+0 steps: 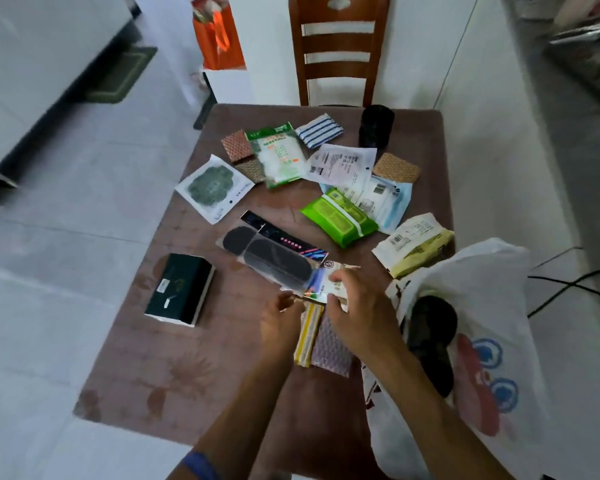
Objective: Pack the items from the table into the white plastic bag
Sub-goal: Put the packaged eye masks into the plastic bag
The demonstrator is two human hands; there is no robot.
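Both hands work at the near middle of the table (pixel 125 375). Right hand (pixel 355 308): my fingers curl over a glossy printed packet (pixel 321 284) and pinch it. Left hand (pixel 279 325): fingertips meet the same packet's near edge from the left; whether they pinch it or only steady it, I cannot tell. Under both hands lie a yellow-striped pack (pixel 307 336) and a grey textured pouch (pixel 331 349).

Progress, as I judge it: early. The bag (pixel 492 306) slumps just right of my right hand, thin white film, crinkled, printed in red and blue, its mouth open toward me, with something dark and rounded (pixel 430 327) already inside. Most items remain out.

Remaining, placed from the bag:
- just beyond it, a cream paper pack (pixel 413 247), touching the bag's rim;
- farther beyond, a soft green wipes pack (pixel 338 216) and flat white sachets (pixel 343 162);
- far left, a rigid black box (pixel 181 292), sharp-edged, matt;
- left, beyond my hands, a clear sleeve of dark oval pads (pixel 267 258);
- at the far edge, a striped cloth (pixel 319 129), woven squares (pixel 236 143) and a black cylinder (pixel 376 126).
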